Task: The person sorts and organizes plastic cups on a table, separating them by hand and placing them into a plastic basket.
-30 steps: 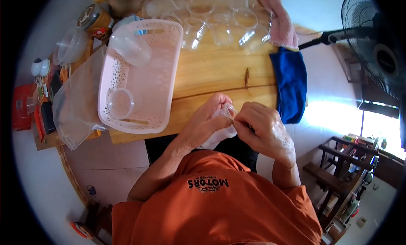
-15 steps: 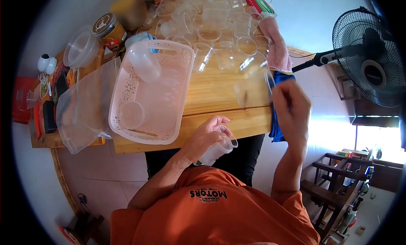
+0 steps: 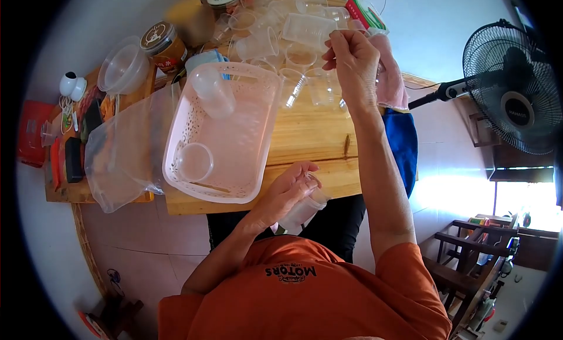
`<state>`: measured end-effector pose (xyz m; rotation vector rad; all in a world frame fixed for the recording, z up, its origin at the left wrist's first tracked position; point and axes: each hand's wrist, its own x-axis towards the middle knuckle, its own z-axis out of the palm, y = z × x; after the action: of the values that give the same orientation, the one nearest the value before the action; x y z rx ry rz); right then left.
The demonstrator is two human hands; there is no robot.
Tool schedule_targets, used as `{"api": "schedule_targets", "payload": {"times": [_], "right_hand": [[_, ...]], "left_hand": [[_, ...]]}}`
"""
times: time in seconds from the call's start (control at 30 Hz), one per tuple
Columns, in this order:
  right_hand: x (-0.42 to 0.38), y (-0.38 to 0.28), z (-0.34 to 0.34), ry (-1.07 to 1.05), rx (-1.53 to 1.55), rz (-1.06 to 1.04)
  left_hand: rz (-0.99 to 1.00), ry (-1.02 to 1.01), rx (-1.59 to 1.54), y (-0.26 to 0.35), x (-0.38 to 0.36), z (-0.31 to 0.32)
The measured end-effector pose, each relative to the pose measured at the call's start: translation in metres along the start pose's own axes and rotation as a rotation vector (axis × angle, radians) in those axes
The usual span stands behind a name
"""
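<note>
My left hand (image 3: 284,193) is wrapped around a clear plastic cup (image 3: 302,213), tilted above my lap at the table's front edge. A second rim near the fingers may belong to another cup inside it. Stretched out over the far right of the table, my right hand (image 3: 355,64) has its fingers curled together. Their tips are close to a frosted cup lying on its side (image 3: 308,30); whether they grip anything is hidden. Several more clear cups (image 3: 301,55) stand and lie in a crowd at the back.
A pink basket (image 3: 270,135) on the table holds a cup on its side and a round clear piece. Left of it lies a clear plastic bag (image 3: 126,152). Jars (image 3: 161,44), a pink cloth (image 3: 392,76), a blue cloth (image 3: 402,140) and a fan (image 3: 510,88) surround the work area.
My right hand has moved forward and left, from the table's right side to over the cups. The clear cup blurred beside it earlier no longer shows there. My left hand still holds its cup.
</note>
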<state>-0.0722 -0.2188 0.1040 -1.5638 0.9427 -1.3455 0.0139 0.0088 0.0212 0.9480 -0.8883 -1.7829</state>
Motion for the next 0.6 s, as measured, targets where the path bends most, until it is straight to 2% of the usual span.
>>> {"api": "schedule_targets", "payload": {"times": [0.17, 0.27, 0.43, 0.5, 0.53, 0.6], "right_hand": [[0.001, 0.015, 0.004, -0.047, -0.073, 0.027], [-0.011, 0.032, 0.002, -0.056, -0.139, 0.009], [-0.047, 0.007, -0.017, -0.055, -0.174, 0.037], [-0.067, -0.009, -0.036, -0.275, -0.175, 0.201], [-0.078, -0.015, -0.046, -0.273, -0.176, 0.205], [-0.099, -0.024, -0.065, -0.579, -0.219, 0.340]], "left_hand": [[0.101, -0.013, -0.019, 0.002, 0.008, 0.003], [0.080, -0.013, 0.024, 0.002, 0.009, -0.001], [0.087, 0.005, -0.023, -0.006, 0.009, -0.010], [0.079, 0.012, -0.023, -0.006, 0.009, -0.013], [0.087, 0.022, -0.026, -0.006, 0.009, -0.013], [0.090, 0.024, -0.028, -0.005, 0.010, -0.013]]}}
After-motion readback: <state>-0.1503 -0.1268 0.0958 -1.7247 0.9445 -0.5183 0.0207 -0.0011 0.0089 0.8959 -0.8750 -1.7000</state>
